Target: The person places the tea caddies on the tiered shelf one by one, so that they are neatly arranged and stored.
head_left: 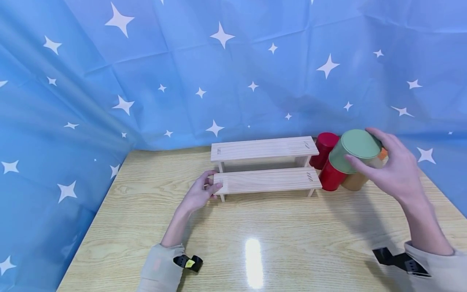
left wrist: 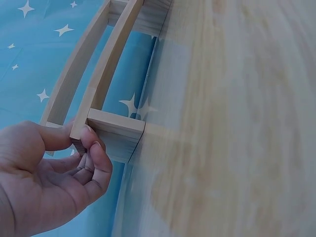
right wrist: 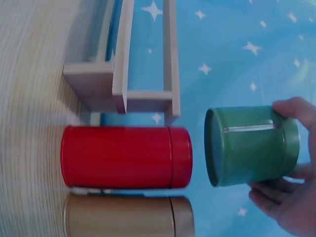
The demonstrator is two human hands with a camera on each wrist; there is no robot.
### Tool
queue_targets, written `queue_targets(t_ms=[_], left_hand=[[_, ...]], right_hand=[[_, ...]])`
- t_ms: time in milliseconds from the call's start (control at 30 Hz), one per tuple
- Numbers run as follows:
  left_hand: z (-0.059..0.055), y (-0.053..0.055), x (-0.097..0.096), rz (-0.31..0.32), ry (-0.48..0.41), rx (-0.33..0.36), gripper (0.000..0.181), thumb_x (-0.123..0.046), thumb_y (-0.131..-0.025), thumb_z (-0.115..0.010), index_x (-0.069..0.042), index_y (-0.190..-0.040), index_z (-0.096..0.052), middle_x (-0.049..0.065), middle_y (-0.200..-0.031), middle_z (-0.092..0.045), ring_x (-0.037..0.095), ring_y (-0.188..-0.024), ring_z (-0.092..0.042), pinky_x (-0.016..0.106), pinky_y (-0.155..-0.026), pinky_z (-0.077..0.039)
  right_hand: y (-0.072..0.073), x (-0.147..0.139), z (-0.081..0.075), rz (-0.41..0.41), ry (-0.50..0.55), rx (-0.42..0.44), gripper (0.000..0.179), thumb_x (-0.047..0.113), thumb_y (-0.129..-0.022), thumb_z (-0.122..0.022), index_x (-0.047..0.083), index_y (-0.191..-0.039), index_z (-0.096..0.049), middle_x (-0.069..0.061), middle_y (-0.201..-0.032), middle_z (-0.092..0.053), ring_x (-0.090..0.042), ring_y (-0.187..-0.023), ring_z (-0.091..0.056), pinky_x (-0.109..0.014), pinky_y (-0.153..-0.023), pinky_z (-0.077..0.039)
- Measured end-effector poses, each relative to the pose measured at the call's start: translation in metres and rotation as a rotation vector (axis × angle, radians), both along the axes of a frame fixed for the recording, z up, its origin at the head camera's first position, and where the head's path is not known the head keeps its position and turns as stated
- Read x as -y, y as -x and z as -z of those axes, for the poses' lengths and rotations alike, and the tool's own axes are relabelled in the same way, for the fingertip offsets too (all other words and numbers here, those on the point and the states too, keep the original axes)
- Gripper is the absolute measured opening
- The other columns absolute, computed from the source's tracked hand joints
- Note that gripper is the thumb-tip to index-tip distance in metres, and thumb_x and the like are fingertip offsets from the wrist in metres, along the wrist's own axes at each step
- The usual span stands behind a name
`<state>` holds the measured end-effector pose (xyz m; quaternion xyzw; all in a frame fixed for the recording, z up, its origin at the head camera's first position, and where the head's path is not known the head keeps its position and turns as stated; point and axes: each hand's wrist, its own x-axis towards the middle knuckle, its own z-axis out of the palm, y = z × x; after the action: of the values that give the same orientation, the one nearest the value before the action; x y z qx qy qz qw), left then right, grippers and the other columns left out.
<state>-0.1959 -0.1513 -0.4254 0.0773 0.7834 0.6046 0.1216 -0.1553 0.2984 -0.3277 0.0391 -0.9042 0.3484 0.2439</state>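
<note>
In the head view a pale two-tier wooden rack [head_left: 266, 181] stands on the table. My left hand [head_left: 200, 192] pinches the left end of its lower board, thumb on top, as the left wrist view shows at the board's end [left wrist: 79, 133]. My right hand [head_left: 397, 168] grips a green lidded canister [right wrist: 252, 145] by its lid end, fingers and thumb spread around it. It hangs in the air above a red canister [right wrist: 126, 157] and a gold canister [right wrist: 123, 217], with a gap between in the right wrist view.
Another red canister [head_left: 326, 147] stands behind, beside the rack's upper board. Something orange [head_left: 383, 153] shows partly behind the green canister. A blue star-patterned cloth [head_left: 255, 73] hangs behind the wood-grain table [head_left: 146, 202] and along its sides.
</note>
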Motion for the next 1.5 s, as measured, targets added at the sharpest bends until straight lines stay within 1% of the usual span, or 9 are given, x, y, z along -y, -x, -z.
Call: queue_targets(t_ms=[100,300,533,667,800,900,1133,1267,1500], left_hand=[[-0.001,-0.001,-0.001,-0.009,0.0,0.003,0.052,-0.007,-0.101,-0.061,0.003,-0.148,-0.04,0.01,-0.096,-0.047,0.017,-0.075,-0.052,0.034,-0.075,-0.058],[-0.002,-0.002,-0.002,-0.019,-0.002,0.01,0.054,-0.007,-0.101,-0.062,0.003,-0.149,-0.039,0.009,-0.096,-0.046,0.016,-0.075,-0.052,0.031,-0.073,-0.057],[-0.003,-0.002,-0.003,-0.028,-0.006,0.005,0.054,-0.006,-0.1,-0.063,0.002,-0.148,-0.041,0.008,-0.095,-0.047,0.015,-0.074,-0.053,0.032,-0.074,-0.057],[-0.003,-0.003,-0.004,-0.028,-0.016,0.001,0.053,-0.005,-0.1,-0.063,0.001,-0.148,-0.041,0.008,-0.094,-0.048,0.014,-0.072,-0.052,0.032,-0.073,-0.058],[-0.002,-0.002,-0.004,-0.034,-0.017,-0.004,0.052,-0.005,-0.1,-0.063,0.001,-0.147,-0.042,0.008,-0.094,-0.047,0.014,-0.071,-0.051,0.03,-0.072,-0.057],[-0.001,-0.002,-0.004,-0.038,-0.008,-0.006,0.052,-0.005,-0.1,-0.063,0.001,-0.147,-0.042,0.008,-0.094,-0.047,0.013,-0.071,-0.05,0.03,-0.072,-0.058],[-0.001,-0.002,-0.003,-0.035,-0.008,-0.004,0.052,-0.005,-0.1,-0.062,0.001,-0.148,-0.041,0.008,-0.094,-0.048,0.013,-0.071,-0.05,0.032,-0.074,-0.058],[0.0,-0.002,-0.003,-0.036,-0.009,-0.004,0.052,-0.005,-0.1,-0.062,0.001,-0.148,-0.041,0.008,-0.093,-0.048,0.014,-0.071,-0.05,0.032,-0.074,-0.058],[-0.002,-0.002,-0.004,-0.041,0.003,-0.002,0.052,-0.006,-0.101,-0.062,-0.001,-0.148,-0.041,0.008,-0.094,-0.048,0.015,-0.074,-0.052,0.033,-0.075,-0.058]], right_hand=[[0.001,0.008,0.001,-0.034,0.012,0.006,0.076,0.018,-0.08,-0.086,0.014,-0.148,-0.052,-0.013,-0.129,-0.054,0.003,-0.107,-0.038,-0.018,-0.079,-0.029],[0.004,0.023,0.005,-0.094,0.004,-0.004,0.078,0.015,-0.076,-0.089,0.01,-0.146,-0.053,-0.017,-0.132,-0.058,-0.022,-0.113,-0.046,-0.016,-0.081,-0.03],[0.005,0.041,0.011,-0.178,0.001,-0.048,0.076,0.013,-0.074,-0.09,0.012,-0.143,-0.057,-0.014,-0.13,-0.06,0.0,-0.107,-0.044,-0.023,-0.076,-0.039],[0.006,0.053,0.016,-0.226,-0.002,-0.043,0.076,0.013,-0.075,-0.089,0.015,-0.143,-0.057,-0.012,-0.132,-0.059,-0.01,-0.109,-0.048,-0.028,-0.075,-0.041],[0.007,0.065,0.021,-0.263,-0.021,-0.017,0.077,0.016,-0.076,-0.089,0.012,-0.144,-0.055,-0.014,-0.138,-0.056,-0.026,-0.114,-0.053,-0.039,-0.081,-0.042],[0.008,0.076,0.024,-0.289,-0.041,-0.003,0.078,0.02,-0.077,-0.089,0.01,-0.145,-0.053,-0.015,-0.14,-0.054,-0.032,-0.117,-0.053,-0.044,-0.084,-0.044],[0.013,0.104,0.031,-0.384,-0.034,0.002,0.075,0.019,-0.078,-0.089,0.006,-0.143,-0.053,-0.015,-0.133,-0.058,-0.031,-0.114,-0.058,-0.049,-0.084,-0.052],[0.016,0.119,0.036,-0.428,-0.023,0.031,0.076,0.021,-0.078,-0.089,0.005,-0.143,-0.053,-0.014,-0.132,-0.059,-0.031,-0.113,-0.058,-0.053,-0.086,-0.053],[0.02,0.141,0.041,-0.455,-0.029,0.078,0.078,0.027,-0.078,-0.089,0.006,-0.144,-0.052,-0.013,-0.132,-0.058,-0.03,-0.113,-0.057,-0.052,-0.083,-0.055]])
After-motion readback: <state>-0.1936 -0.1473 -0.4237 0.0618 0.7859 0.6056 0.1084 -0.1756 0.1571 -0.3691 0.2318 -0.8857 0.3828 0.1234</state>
